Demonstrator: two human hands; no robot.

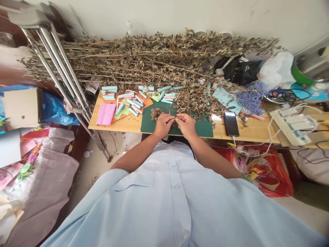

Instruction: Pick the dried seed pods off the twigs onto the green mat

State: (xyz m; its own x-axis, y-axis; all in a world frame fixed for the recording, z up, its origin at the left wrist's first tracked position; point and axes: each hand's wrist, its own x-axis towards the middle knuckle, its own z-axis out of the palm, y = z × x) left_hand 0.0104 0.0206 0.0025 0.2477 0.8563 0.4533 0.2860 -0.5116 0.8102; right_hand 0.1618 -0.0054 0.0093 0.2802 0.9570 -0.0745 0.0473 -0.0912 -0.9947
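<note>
My left hand (pixel 162 124) and my right hand (pixel 186 124) meet over a dark green cutting mat (pixel 205 128) at the front of a wooden table (pixel 120 124). Both have the fingers pinched together on a small bit of dried plant between them, too small to make out clearly. A little heap of dried leaves (pixel 156 113) lies on the mat just left of my left hand. A larger spread of dried leaves (pixel 196 101) lies behind my right hand.
Long dried leafy stalks (pixel 144 58) lie along the wall. Several rolled paper tubes (pixel 133 101) and pink paper (pixel 106 114) lie at the left. A black phone (pixel 231 123) lies right of the mat, a power strip (pixel 290 128) further right. Metal crutches (pixel 64 72) lean at the left.
</note>
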